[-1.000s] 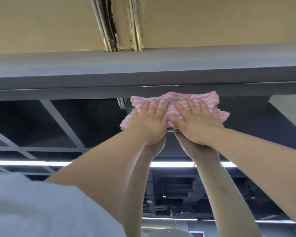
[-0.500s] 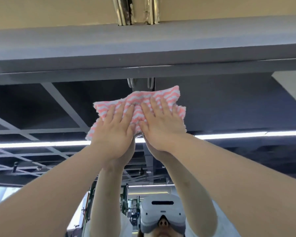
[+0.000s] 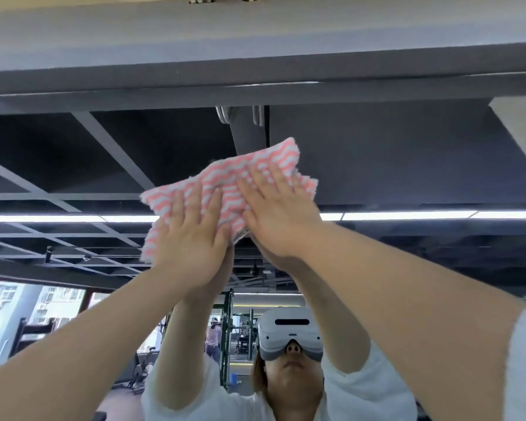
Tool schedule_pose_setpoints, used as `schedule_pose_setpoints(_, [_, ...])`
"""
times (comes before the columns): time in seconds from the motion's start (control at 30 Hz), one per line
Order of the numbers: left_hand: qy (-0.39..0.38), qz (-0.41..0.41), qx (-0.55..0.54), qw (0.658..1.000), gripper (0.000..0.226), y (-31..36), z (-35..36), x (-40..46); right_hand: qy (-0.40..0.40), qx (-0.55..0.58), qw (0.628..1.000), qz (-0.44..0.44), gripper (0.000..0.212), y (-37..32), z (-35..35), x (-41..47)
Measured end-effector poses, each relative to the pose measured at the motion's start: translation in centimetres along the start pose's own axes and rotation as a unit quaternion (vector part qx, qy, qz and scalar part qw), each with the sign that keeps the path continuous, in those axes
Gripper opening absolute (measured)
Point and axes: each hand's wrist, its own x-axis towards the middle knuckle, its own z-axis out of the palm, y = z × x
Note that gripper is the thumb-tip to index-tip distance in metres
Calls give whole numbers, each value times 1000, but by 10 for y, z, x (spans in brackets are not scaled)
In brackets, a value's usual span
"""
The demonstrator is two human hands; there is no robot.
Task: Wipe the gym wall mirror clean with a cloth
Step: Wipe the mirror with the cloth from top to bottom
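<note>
Both hands press a pink and white striped cloth (image 3: pixel 225 189) flat against the wall mirror (image 3: pixel 407 165), high up and a little below the grey beam (image 3: pixel 255 71) that runs along the top edge of the mirror. The left hand (image 3: pixel 192 241) lies on the lower left part of the cloth, with its fingers (image 3: pixel 195 205) straight and spread; it grasps nothing, it only pushes the cloth to the glass. The right hand (image 3: pixel 278 221) lies just beside it, on the upper right part of the cloth, also with straight, released fingers (image 3: pixel 264 183) that point up and to the left. The 2 hands almost touch each other near the thumbs. The cloth is crumpled a little between them, and its corners stick out above and to the left of the hands.

In the mirror the person appears in reflection, with a white headset (image 3: pixel 289 332) and white sleeves (image 3: pixel 371 387), and both arms raised. The glass also reflects a dark ceiling with long light strips (image 3: pixel 407 214), windows (image 3: pixel 43 302) at the left, and gym racks (image 3: pixel 228 323) far behind.
</note>
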Motion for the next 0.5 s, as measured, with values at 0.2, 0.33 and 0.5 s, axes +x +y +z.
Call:
schedule_pose_setpoints(0.2, [-16,45,-17,999,57,113,3,28,-3,17,997,69,55,102,-9,-38])
schedule_pose_setpoints(0.33, [-22,103,-19,994,57,179,13,29,1,11,992,122,57,155,-5,-75])
schedule_pose_setpoints(0.5, [-24,173,26,984,59,199,23,29,-6,1,984,180,58,177,1,-106])
